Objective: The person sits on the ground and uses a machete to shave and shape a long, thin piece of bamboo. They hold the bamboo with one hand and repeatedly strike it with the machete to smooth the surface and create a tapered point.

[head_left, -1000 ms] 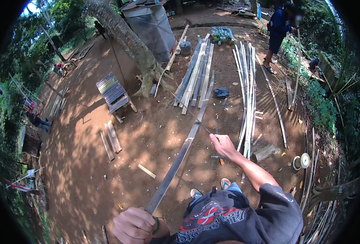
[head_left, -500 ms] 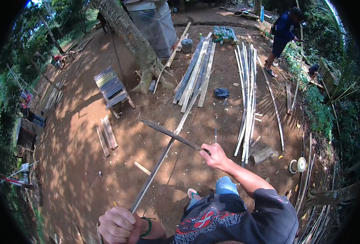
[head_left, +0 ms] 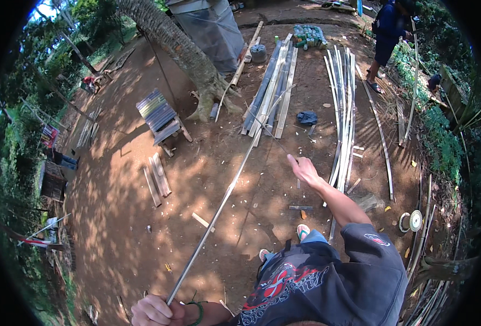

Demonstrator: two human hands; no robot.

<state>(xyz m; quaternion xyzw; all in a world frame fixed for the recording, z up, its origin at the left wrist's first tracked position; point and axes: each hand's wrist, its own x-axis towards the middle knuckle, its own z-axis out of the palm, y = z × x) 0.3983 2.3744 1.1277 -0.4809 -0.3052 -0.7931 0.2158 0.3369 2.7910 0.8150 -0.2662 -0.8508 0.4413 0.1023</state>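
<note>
bamboo strip (head_left: 227, 193) runs from the left hand (head_left: 152, 311) at the near edge out across the ground (head_left: 121, 217), wooden chair (head_left: 160, 115) to its left, bundle of slats (head_left: 343, 108) right, tree trunk (head_left: 183, 51) behind.

Bare dirt yard (head_left: 115, 217) in dappled sunlight — palm trunk (head_left: 180, 54), slatted wooden chair (head_left: 160, 117), greenery around.

bare dirt (head_left: 142, 239) left, bamboo slats (head_left: 344, 108) crowding right
</note>
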